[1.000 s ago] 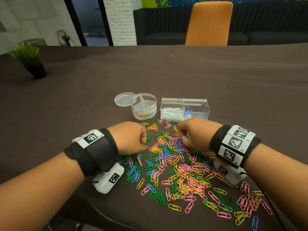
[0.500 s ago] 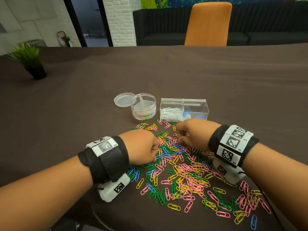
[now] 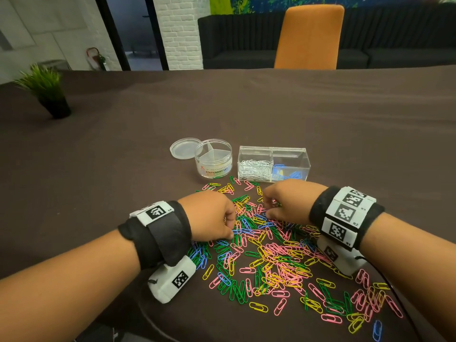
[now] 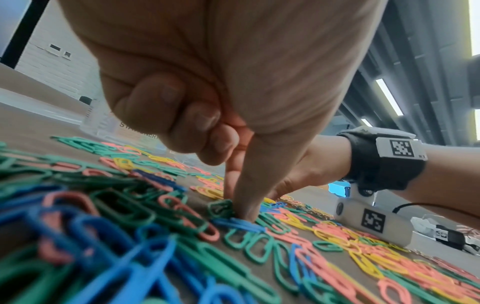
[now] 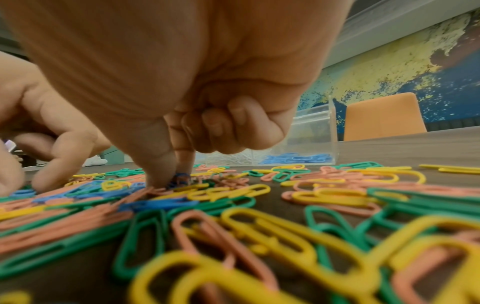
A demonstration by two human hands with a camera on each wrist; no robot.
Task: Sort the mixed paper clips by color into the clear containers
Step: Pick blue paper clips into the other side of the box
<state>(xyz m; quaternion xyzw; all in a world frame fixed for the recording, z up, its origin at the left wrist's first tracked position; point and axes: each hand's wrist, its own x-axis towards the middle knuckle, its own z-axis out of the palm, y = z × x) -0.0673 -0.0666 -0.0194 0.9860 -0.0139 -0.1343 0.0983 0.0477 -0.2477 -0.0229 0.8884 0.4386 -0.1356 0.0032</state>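
Note:
A heap of mixed paper clips (image 3: 271, 257), green, pink, yellow and blue, covers the dark table in front of me. Behind it stands a clear two-part box (image 3: 272, 149), white clips in its left half and blue clips (image 3: 287, 169) in its right. A round clear tub (image 3: 213, 160) stands to the left of the box. My left hand (image 4: 240, 214) points thumb and forefinger down and pinches the end of a blue clip (image 4: 239, 223) lying in the heap. My right hand (image 5: 176, 178) pinches another blue clip (image 5: 180, 179) between thumb and forefinger, its other fingers curled.
The tub's lid (image 3: 183, 148) lies flat beside it on the left. A small potted plant (image 3: 47, 92) stands at the table's far left. An orange chair (image 3: 308, 38) is behind the far edge. Clips trail off to the front right (image 3: 365, 302).
My left hand has moved right, from the heap's left edge into its middle, and come down on a blue clip. My right hand has stayed almost where it was.

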